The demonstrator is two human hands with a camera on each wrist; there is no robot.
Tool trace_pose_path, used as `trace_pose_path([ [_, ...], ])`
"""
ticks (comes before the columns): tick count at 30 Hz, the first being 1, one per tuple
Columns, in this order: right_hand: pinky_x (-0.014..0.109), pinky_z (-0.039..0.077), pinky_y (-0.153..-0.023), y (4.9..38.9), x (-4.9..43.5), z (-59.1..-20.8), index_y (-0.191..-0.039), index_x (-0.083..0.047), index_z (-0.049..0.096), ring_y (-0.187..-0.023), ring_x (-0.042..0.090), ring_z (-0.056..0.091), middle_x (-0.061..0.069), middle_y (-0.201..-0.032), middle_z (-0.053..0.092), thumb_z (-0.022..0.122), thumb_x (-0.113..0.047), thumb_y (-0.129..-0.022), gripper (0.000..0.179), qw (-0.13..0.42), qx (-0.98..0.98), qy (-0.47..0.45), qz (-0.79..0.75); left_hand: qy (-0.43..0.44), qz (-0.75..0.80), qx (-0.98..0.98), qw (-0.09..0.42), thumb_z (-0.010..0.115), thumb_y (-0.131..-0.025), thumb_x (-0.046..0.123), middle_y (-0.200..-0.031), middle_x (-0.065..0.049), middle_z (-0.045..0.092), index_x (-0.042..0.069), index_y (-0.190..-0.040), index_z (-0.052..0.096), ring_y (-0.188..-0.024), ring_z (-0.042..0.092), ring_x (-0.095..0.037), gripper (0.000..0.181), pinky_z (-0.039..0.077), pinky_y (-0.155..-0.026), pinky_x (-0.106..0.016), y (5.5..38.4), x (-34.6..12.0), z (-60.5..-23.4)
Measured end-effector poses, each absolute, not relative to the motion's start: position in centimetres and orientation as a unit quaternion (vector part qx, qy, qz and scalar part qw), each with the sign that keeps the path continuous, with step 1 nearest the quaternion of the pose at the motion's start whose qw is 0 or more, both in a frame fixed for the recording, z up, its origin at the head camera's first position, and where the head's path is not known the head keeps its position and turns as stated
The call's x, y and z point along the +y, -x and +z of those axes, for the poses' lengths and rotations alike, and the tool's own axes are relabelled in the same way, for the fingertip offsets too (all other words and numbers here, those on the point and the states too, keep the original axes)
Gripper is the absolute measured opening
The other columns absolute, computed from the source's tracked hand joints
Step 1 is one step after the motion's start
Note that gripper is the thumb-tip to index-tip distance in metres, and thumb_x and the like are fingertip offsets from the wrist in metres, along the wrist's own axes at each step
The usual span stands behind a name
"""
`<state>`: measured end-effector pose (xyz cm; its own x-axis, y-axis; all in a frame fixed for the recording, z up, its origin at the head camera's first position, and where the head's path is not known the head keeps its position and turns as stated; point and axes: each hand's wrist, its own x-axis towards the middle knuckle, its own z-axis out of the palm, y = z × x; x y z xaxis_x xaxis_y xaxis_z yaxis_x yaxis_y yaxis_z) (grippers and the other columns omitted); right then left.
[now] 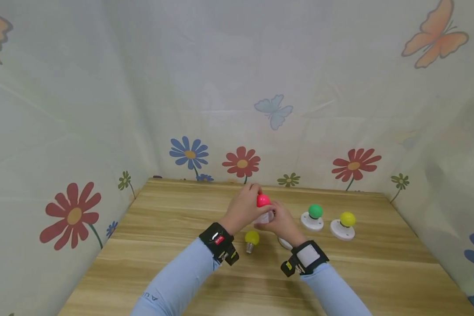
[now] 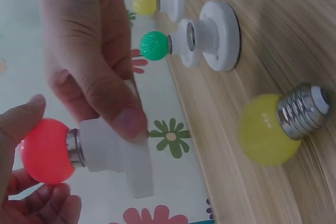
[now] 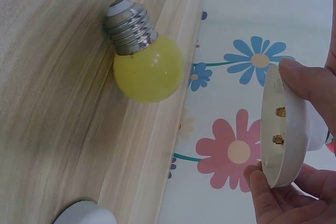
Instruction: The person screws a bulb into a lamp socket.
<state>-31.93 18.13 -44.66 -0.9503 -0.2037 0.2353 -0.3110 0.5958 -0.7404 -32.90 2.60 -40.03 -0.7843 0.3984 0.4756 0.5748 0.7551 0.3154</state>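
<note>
My left hand (image 1: 242,208) grips a red light bulb (image 2: 46,151) between thumb and fingers. Its metal collar shows at the mouth of a white lamp holder (image 2: 102,146), so the bulb sits in the holder with part of the thread visible. My right hand (image 1: 283,223) holds this lamp holder by its round base, the thumb on one side and fingers on the other. Two brass screws (image 3: 278,139) show in the hollow underside, in the right wrist view. Both hands are raised above the table. Below them a loose yellow bulb (image 2: 268,129) lies on its side, screw cap bare.
On the wooden table (image 1: 174,219), a green bulb (image 1: 315,211) and a yellow bulb (image 1: 347,219) stand in white lamp holders to the right. Another lamp holder (image 2: 223,35), without a bulb, is partly hidden by my right wrist. A flowered curtain (image 1: 205,87) hangs behind.
</note>
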Motion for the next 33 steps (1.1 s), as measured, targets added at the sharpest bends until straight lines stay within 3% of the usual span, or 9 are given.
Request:
trace_pose_path([
  [4,0.05,0.049,-0.096,31.7,18.1,-44.6,-0.129,-0.003,0.053,-0.108,0.03,0.058,0.015,-0.121,0.058,0.087,-0.02,-0.072,0.068,0.062,-0.894,-0.133,0.423,0.278,-0.232,-0.92,0.152,0.074,-0.084,0.041,-0.111,-0.005,0.057,0.008,-0.116,0.059,-0.093,0.058,-0.015,0.049,0.056,-0.08,-0.023,33.1,2.6,-39.7],
  [10,0.05,0.049,-0.096,31.5,18.2,-44.5,-0.125,0.0,0.052,-0.107,0.031,0.058,0.017,-0.12,0.059,0.087,-0.017,-0.071,0.066,0.069,-0.898,-0.131,0.415,0.313,-0.249,-0.915,0.059,0.072,-0.087,0.015,-0.123,-0.005,0.058,0.009,-0.126,0.06,-0.107,0.056,-0.017,0.041,0.051,-0.095,-0.028,33.2,2.5,-38.7],
  [13,0.049,0.049,-0.098,31.5,18.2,-44.5,-0.125,-0.001,0.052,-0.109,0.03,0.058,0.016,-0.12,0.059,0.087,-0.018,-0.071,0.067,0.066,-0.898,-0.132,0.414,0.321,-0.26,-0.91,0.032,0.072,-0.087,0.011,-0.128,-0.005,0.057,0.01,-0.132,0.057,-0.112,0.056,-0.018,0.047,0.049,-0.098,-0.029,33.2,2.3,-38.4],
  [16,0.049,0.049,-0.097,31.5,18.1,-44.5,-0.126,-0.001,0.054,-0.108,0.029,0.058,0.015,-0.12,0.059,0.087,-0.02,-0.071,0.066,0.07,-0.898,-0.136,0.412,0.307,-0.29,-0.906,0.015,0.076,-0.084,0.018,-0.139,-0.009,0.05,0.01,-0.141,0.046,-0.12,0.053,-0.023,0.065,0.05,-0.098,-0.032,33.1,2.0,-38.2],
  [20,0.05,0.049,-0.097,31.5,18.1,-44.4,-0.125,-0.004,0.057,-0.107,0.029,0.058,0.014,-0.118,0.06,0.087,-0.018,-0.071,0.064,0.071,-0.894,-0.139,0.42,0.27,-0.318,-0.908,0.041,0.078,-0.079,0.041,-0.145,-0.014,0.038,0.01,-0.146,0.037,-0.123,0.048,-0.028,0.084,0.053,-0.093,-0.037,32.9,1.9,-38.2],
  [25,0.051,0.047,-0.098,31.5,18.0,-44.4,-0.127,-0.005,0.058,-0.108,0.029,0.056,0.014,-0.119,0.059,0.087,-0.015,-0.071,0.064,0.075,-0.891,-0.148,0.421,0.257,-0.254,-0.922,0.139,0.074,-0.075,0.06,-0.113,-0.008,0.049,0.007,-0.121,0.049,-0.103,0.049,-0.02,0.074,0.055,-0.079,-0.024,32.9,2.4,-39.0],
  [29,0.049,0.048,-0.098,31.5,17.9,-44.4,-0.128,-0.005,0.056,-0.108,0.028,0.056,0.012,-0.119,0.06,0.087,-0.019,-0.072,0.066,0.072,-0.896,-0.154,0.41,0.267,-0.21,-0.922,0.187,0.075,-0.076,0.056,-0.098,-0.002,0.052,0.009,-0.107,0.052,-0.088,0.051,-0.014,0.061,0.053,-0.074,-0.02,33.0,2.5,-39.7],
  [33,0.049,0.05,-0.095,31.5,17.8,-44.4,-0.126,-0.003,0.055,-0.105,0.028,0.058,0.014,-0.117,0.06,0.087,-0.021,-0.071,0.066,0.072,-0.897,-0.152,0.409,0.275,-0.226,-0.917,0.178,0.079,-0.077,0.045,-0.1,-0.003,0.056,0.009,-0.105,0.055,-0.089,0.054,-0.014,0.052,0.054,-0.075,-0.02,33.2,2.5,-39.8],
])
